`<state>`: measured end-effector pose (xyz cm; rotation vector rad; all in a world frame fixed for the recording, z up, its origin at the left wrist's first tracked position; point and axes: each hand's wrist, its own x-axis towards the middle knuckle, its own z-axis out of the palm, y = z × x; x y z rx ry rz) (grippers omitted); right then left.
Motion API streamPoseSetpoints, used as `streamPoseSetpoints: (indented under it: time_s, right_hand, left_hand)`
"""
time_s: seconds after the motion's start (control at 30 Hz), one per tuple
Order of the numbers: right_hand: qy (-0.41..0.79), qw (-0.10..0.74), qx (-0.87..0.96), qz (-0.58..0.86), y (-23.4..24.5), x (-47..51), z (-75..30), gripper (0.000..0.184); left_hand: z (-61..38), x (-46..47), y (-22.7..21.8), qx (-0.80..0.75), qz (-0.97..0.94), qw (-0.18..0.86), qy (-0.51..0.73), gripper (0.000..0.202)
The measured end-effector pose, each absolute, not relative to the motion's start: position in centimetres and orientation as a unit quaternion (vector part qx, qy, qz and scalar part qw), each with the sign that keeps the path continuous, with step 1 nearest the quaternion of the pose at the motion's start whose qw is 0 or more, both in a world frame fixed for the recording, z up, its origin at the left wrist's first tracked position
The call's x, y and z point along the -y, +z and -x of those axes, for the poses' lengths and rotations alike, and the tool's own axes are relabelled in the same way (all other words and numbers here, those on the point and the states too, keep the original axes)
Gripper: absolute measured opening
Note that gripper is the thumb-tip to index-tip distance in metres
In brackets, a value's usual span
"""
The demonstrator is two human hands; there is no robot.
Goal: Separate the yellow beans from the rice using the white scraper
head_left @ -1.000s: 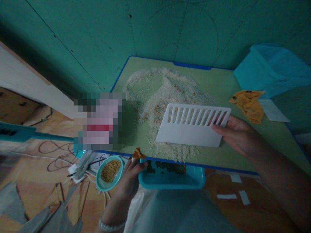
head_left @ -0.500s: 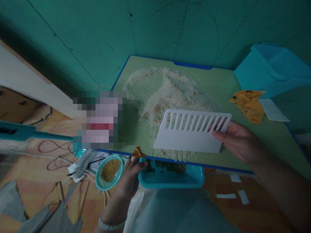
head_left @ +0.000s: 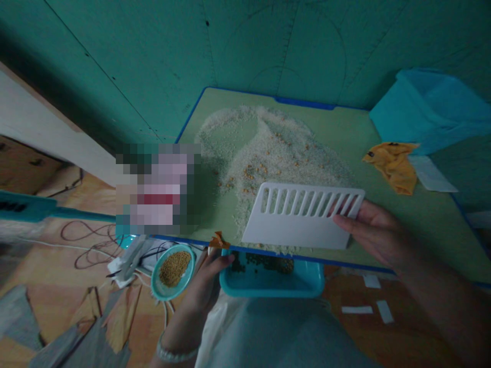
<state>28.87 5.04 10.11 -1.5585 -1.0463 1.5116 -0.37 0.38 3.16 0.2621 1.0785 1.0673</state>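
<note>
Gripping the rectangular turquoise plastic tray (head_left: 272,287) at the near edge of the pale green table (head_left: 425,209), the left hand (head_left: 209,278) is staying put. The slotted white plastic scraper (head_left: 297,230), pinched by the right hand (head_left: 378,227), is sliding towards that edge, crowding loose white grains (head_left: 268,153) nearer the tray.

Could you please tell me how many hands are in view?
2: the right hand holds the white slotted scraper over the green table; the left hand grips the left end of the turquoise tray below.
</note>
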Motion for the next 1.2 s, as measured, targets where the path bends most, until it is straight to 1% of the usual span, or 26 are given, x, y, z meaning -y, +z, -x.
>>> streamPoseSetpoints:
  time_s: [0.2, 0.4, 0.5, 0.57, 0.67, 0.73, 0.83, 0.93, 1.0, 1.2]
  right_hand:
    - [0.610, 0.349, 0.376, 0.604, 10.0, -4.4, -28.9, 0.027]
    - [0.595, 0.356, 0.365, 0.621, 10.4, -3.9, -28.5, 0.028]
    - [0.588, 0.353, 0.369, 0.628, 10.5, -4.1, -28.6, 0.032]
    - [0.567, 0.379, 0.372, 0.630, 10.8, -4.6, -28.6, 0.029]
    - [0.530, 0.452, 0.385, 0.605, 11.7, -6.1, -28.2, 0.024]
    - [0.508, 0.491, 0.406, 0.580, 12.3, -7.6, -27.8, 0.022]
    - [0.493, 0.515, 0.443, 0.543, 12.9, -10.0, -27.2, 0.015]
    - [0.498, 0.516, 0.470, 0.515, 12.8, -12.2, -26.4, 0.013]
    - [0.499, 0.509, 0.481, 0.510, 12.5, -13.4, -25.9, 0.014]
    - [0.517, 0.446, 0.496, 0.537, 11.9, -13.5, -25.0, 0.028]
  left_hand:
    - [0.5, -0.4, 2.9, -0.490, -0.118, 0.723, 0.473, 0.059]
    - [0.5, -0.5, 2.8, -0.487, -0.108, 0.744, 0.444, 0.050]
    - [0.4, -0.5, 2.9, -0.489, -0.118, 0.728, 0.466, 0.052]
    - [0.4, -0.5, 3.0, -0.484, -0.121, 0.721, 0.480, 0.057]
    - [0.4, -0.4, 3.2, -0.479, -0.113, 0.732, 0.472, 0.060]
    - [0.4, -0.4, 3.3, -0.478, -0.110, 0.740, 0.461, 0.060]
    - [0.4, -0.3, 3.3, -0.479, -0.110, 0.747, 0.447, 0.054]
    - [0.5, -0.2, 3.3, -0.482, -0.108, 0.745, 0.448, 0.048]
    - [0.7, 0.0, 3.2, -0.481, -0.110, 0.741, 0.455, 0.050]
    - [1.5, 0.1, 3.5, -0.488, -0.130, 0.718, 0.479, 0.044]
